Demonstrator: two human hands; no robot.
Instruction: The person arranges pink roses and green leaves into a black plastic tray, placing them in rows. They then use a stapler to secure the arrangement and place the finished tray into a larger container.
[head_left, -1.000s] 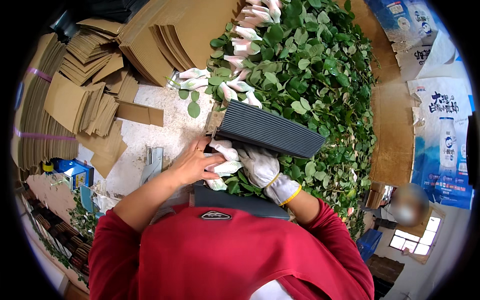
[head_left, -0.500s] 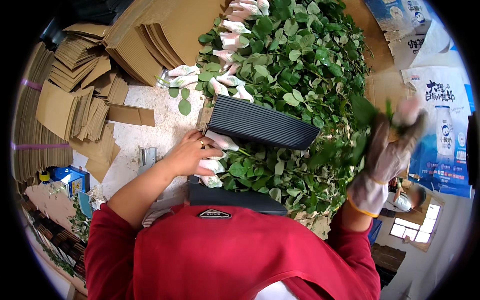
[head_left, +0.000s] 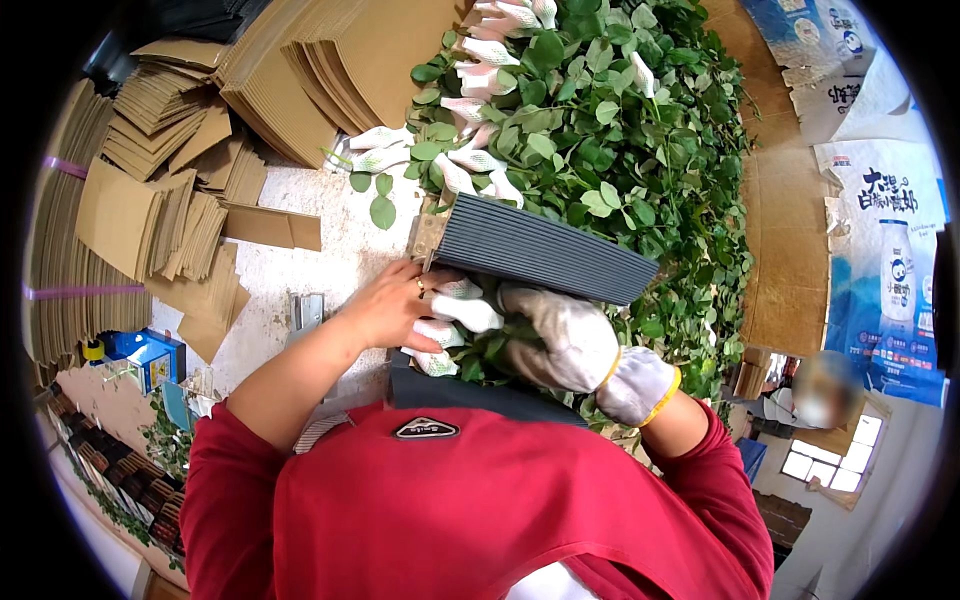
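Several roses with white net sleeves over their buds lie in a gap between a black ribbed panel (head_left: pixel 545 248) and a lower black panel (head_left: pixel 485 393). My bare left hand (head_left: pixel 393 308), wearing a ring, closes around the bud ends at the gap's left side. One netted rose (head_left: pixel 468 313) lies between its fingers and my right hand. My gloved right hand (head_left: pixel 560 338) is closed on that rose's stem side, beneath the ribbed panel; its fingertips are partly hidden. Beyond the panel spreads a big heap of leafy rose stems (head_left: pixel 620 150), netted buds along its left edge.
Stacks of cut cardboard (head_left: pixel 130 210) stand at the left, with more corrugated sheets (head_left: pixel 300 90) at the far left. Two netted roses (head_left: pixel 380 155) lie apart on the white tabletop (head_left: pixel 280 275). Printed blue-and-white sheeting (head_left: pixel 880 270) hangs at right. Another person (head_left: pixel 825 395) is farther back.
My right hand has swung left from beyond the heap's right side to the gap, bringing a rose beside my left hand. Another netted bud now lies atop the leaves at the far side.
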